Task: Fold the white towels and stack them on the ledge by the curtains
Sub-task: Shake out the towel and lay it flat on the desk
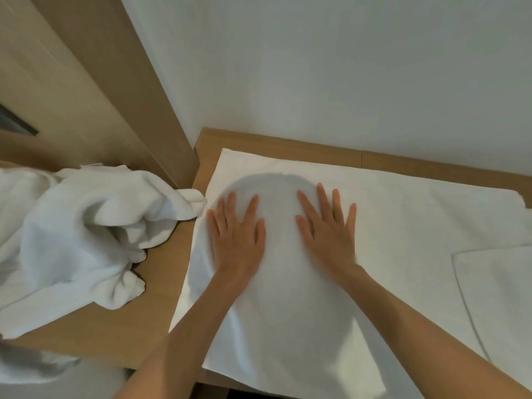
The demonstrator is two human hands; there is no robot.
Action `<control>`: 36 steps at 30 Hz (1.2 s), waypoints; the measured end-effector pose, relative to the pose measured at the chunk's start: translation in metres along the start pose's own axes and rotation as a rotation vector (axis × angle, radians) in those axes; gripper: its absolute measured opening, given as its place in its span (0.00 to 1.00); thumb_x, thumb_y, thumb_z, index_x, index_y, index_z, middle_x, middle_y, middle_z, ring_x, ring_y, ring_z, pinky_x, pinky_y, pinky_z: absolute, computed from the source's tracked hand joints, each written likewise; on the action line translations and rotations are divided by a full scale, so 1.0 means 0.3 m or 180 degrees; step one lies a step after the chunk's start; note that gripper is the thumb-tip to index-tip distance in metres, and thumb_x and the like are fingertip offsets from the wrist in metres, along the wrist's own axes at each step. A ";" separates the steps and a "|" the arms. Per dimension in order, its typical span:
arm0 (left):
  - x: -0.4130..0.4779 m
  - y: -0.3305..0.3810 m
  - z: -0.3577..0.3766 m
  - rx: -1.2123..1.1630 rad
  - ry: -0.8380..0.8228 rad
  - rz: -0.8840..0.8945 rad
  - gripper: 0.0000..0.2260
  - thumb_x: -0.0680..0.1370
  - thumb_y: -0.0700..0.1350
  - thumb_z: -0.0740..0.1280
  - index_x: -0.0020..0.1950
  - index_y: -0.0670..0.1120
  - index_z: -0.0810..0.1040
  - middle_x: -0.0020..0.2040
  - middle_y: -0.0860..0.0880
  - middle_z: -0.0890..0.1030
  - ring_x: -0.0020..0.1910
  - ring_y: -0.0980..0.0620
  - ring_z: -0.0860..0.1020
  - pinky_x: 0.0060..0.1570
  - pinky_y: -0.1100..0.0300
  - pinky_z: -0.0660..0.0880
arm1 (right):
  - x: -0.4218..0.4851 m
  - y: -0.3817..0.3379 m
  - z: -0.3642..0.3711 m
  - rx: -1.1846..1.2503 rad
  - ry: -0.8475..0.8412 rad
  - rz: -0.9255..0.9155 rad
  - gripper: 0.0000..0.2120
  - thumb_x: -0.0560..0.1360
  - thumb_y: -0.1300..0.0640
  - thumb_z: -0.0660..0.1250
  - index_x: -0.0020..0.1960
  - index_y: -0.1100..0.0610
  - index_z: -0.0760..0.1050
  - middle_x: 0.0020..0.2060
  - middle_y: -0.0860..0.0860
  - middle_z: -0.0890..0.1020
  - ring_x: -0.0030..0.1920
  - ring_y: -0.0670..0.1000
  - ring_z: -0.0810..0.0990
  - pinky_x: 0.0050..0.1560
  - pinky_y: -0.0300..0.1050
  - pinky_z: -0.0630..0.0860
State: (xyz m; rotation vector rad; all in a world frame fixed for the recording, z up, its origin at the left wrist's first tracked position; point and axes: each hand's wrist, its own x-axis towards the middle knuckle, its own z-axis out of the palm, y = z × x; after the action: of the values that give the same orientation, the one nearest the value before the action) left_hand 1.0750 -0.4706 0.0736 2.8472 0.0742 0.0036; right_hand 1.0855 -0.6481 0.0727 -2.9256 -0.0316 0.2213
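A white towel [403,226] lies spread flat on the wooden ledge [121,321]. My left hand [237,237] presses flat on its left part, fingers straight and spread. My right hand [328,228] presses flat beside it, a little to the right, fingers also straight. A crumpled heap of white towels [86,231] lies on the ledge to the left, its edge close to the flat towel. At the right edge, another folded white towel [498,295] lies on top of the flat one.
A white wall [345,67] rises right behind the ledge. A tall wooden panel [95,82] stands at the back left. More white cloth [31,367] shows below the ledge's front edge at the lower left.
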 end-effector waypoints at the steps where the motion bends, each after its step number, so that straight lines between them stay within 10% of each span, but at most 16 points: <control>1: 0.022 0.024 -0.002 -0.0094 0.0111 0.0124 0.22 0.82 0.49 0.54 0.77 0.50 0.58 0.77 0.43 0.56 0.76 0.44 0.53 0.74 0.50 0.41 | 0.010 -0.002 0.005 0.0047 0.0035 -0.0022 0.24 0.81 0.43 0.43 0.75 0.37 0.40 0.77 0.45 0.41 0.76 0.52 0.37 0.73 0.57 0.32; 8: 0.134 0.161 0.093 0.0346 -0.0225 0.0212 0.25 0.81 0.55 0.42 0.77 0.55 0.37 0.78 0.47 0.37 0.76 0.42 0.37 0.71 0.40 0.34 | -0.008 0.111 -0.015 0.0131 0.0198 0.0097 0.23 0.82 0.45 0.44 0.76 0.38 0.45 0.78 0.46 0.46 0.77 0.50 0.41 0.75 0.51 0.38; 16: 0.130 0.196 0.073 0.0510 -0.0235 0.0184 0.24 0.82 0.52 0.44 0.78 0.53 0.45 0.78 0.44 0.44 0.77 0.42 0.43 0.70 0.39 0.35 | -0.150 0.356 -0.127 0.0239 0.0224 0.1060 0.23 0.82 0.50 0.47 0.77 0.45 0.53 0.77 0.50 0.52 0.77 0.53 0.48 0.75 0.52 0.46; 19: 0.097 0.312 0.050 0.0680 -0.0245 0.0957 0.23 0.84 0.48 0.43 0.78 0.48 0.45 0.78 0.44 0.43 0.77 0.43 0.41 0.69 0.40 0.32 | -0.177 0.418 -0.196 0.0198 0.0508 0.0932 0.19 0.77 0.60 0.58 0.67 0.56 0.71 0.66 0.54 0.72 0.68 0.58 0.68 0.64 0.51 0.64; 23: -0.033 0.566 0.051 0.0338 -0.0482 0.1524 0.23 0.84 0.48 0.44 0.78 0.47 0.44 0.78 0.44 0.42 0.76 0.43 0.38 0.70 0.44 0.30 | -0.236 0.502 -0.250 -0.0190 0.0250 0.1294 0.15 0.75 0.62 0.59 0.61 0.58 0.71 0.58 0.53 0.75 0.59 0.56 0.70 0.56 0.48 0.63; 30: -0.353 0.874 0.175 0.0390 -0.1503 0.0747 0.25 0.83 0.51 0.46 0.78 0.52 0.40 0.75 0.35 0.34 0.72 0.32 0.32 0.65 0.32 0.32 | -0.345 0.744 -0.342 -0.0726 -0.0149 0.0581 0.23 0.71 0.69 0.57 0.65 0.57 0.64 0.53 0.53 0.75 0.60 0.55 0.70 0.73 0.54 0.48; 36: -0.460 0.981 0.150 0.0926 -0.1149 0.0610 0.27 0.84 0.43 0.51 0.78 0.47 0.39 0.74 0.31 0.37 0.72 0.29 0.35 0.62 0.28 0.34 | -0.500 0.945 -0.528 -0.0844 -0.0294 -0.0221 0.18 0.73 0.66 0.57 0.59 0.53 0.76 0.52 0.53 0.80 0.55 0.55 0.75 0.56 0.45 0.64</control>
State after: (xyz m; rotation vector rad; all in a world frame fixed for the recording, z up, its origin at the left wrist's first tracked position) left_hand 0.9526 -0.7720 0.1165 3.0766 -0.2968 -0.5182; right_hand 0.9628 -0.9632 0.1891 -3.1676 -0.1902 0.3669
